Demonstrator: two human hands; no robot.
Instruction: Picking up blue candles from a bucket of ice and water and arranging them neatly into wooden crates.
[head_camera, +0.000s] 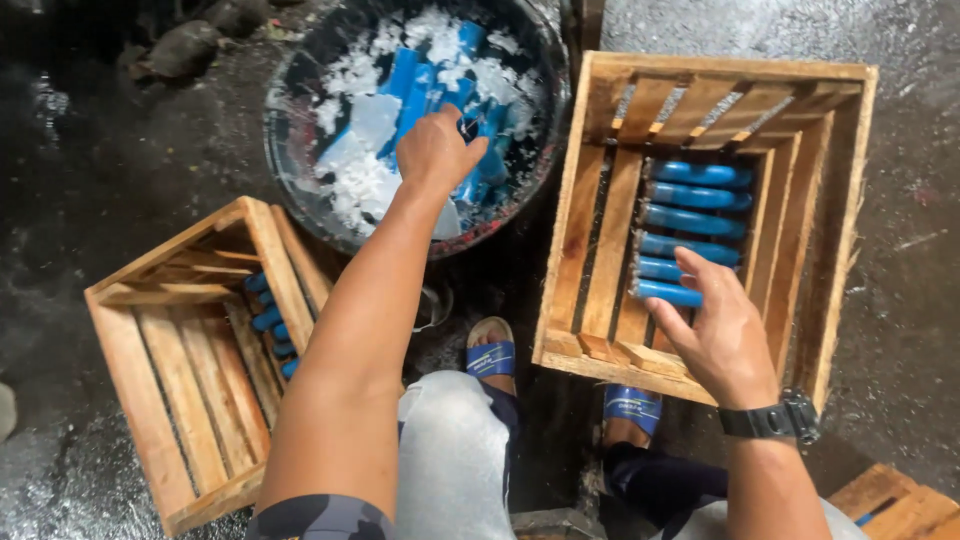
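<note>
Head view: left hand (437, 150) clenched on blue ice tube (470, 185) in black tub (300, 190), twelve o'clock; right hand (722, 335) released, fingertips nudging tube row (690, 220) inside wooden crate (590, 230), two o'clock. Best lift tube clear of ice, lay parallel.

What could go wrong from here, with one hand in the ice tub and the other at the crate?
1. The left hand grips blue tubes among ice chunks in the black tub; wet, cold tubes may slip.
2. The right hand rests by the stacked row of tubes in the wooden crate; a nudge might topple it.
3. The floor looks wet, and the sandals may slide.
</note>
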